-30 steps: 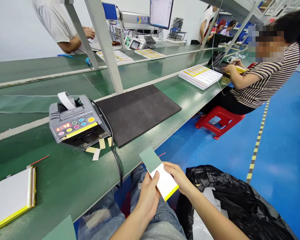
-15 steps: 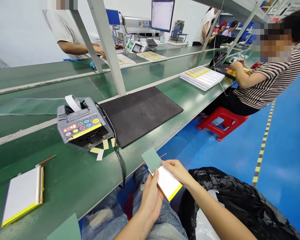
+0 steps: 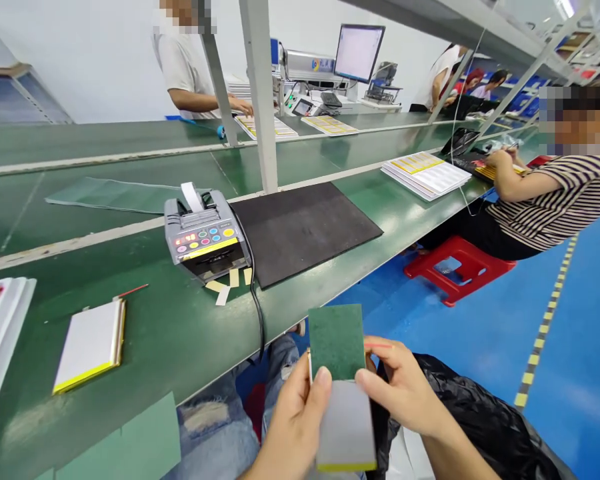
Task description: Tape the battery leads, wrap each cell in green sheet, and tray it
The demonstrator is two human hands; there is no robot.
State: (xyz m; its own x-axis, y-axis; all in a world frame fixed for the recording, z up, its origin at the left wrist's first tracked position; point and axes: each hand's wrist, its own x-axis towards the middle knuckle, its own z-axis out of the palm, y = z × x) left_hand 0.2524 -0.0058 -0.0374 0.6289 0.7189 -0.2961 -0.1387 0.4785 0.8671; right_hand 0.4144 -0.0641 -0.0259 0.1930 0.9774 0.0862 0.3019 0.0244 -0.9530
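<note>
Left hand (image 3: 296,415): thumb on top, fingers gripping pack's left side. White pack (image 3: 345,423): beyond near edge of worktop (image 3: 190,347), long axis fore-and-aft, green sheet (image 3: 336,341) foremost, yellow end wearerward. Right hand (image 3: 406,390): thumb at sheet's corner, fingers half-curled beside it.

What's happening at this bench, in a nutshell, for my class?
Someone's left hand and right hand hold a pack between them, a green sheet over its far end. A similar pack lies on the bench to the left. Beyond it stands a tape dispenser, beside a black mat. Farther along, a person in stripes sits on a red stool.
</note>
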